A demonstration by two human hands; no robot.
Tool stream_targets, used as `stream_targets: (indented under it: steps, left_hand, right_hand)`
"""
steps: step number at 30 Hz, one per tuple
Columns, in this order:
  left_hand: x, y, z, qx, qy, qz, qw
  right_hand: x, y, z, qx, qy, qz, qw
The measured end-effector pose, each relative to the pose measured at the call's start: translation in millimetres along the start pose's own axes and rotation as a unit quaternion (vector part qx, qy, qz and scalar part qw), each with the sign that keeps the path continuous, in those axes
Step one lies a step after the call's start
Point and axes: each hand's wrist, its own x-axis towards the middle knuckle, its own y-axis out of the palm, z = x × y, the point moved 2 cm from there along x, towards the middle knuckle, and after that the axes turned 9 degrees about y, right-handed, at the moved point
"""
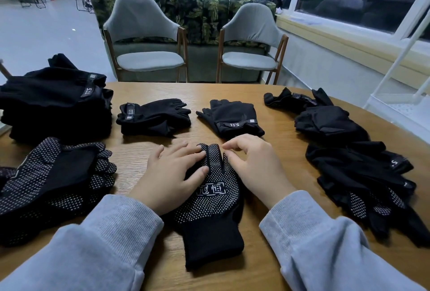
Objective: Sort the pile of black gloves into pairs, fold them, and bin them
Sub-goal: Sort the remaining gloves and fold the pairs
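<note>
1. While the left hand (173, 174) lies flat with straight fingers pressing the dotted glove (210, 200) at the middle of the table (279, 114), near the front edge, the right hand (252, 162) curls its fingertips at the glove's finger end, seemingly pinching it; whether a second glove lies beneath I cannot tell.
2. Likely risk: if the glove is folded alone, the pair is mismatched, since every glove here is black and similar.
3. Soft knit may spring open once the pressing hand lifts, undoing the fold.
4. A sleeve could drag the loose pile on the right (358, 169) or the dotted pile on the left (53, 181), mixing sorted with unsorted.
5. Two folded pairs (153, 117) (232, 118) sit just beyond the hands; a forward reach might knock them open.
6. No bin is visible, so carrying goes unseen.
</note>
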Motion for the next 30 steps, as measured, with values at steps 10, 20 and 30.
stream_targets:
  steps: [10, 20, 30]
  left_hand:
    - [-17.7, -4.2, 9.9, -0.022, 0.013, 0.034, 0.999]
    - [-53.2, -13.5, 16.2, -0.051, -0.042, -0.058, 0.996]
    - [-56.4, -20.1, 12.9, -0.076, -0.035, -0.149, 0.985]
  right_hand:
    - [-22.1, 9.7, 0.1, -0.166, 0.003, 0.277, 0.946]
    - [-39.0, -12.9, -5.0, -0.044, 0.058, 0.094, 0.993]
    - [-49.6, -13.0, -8.4, 0.032, 0.116, 0.09, 0.989]
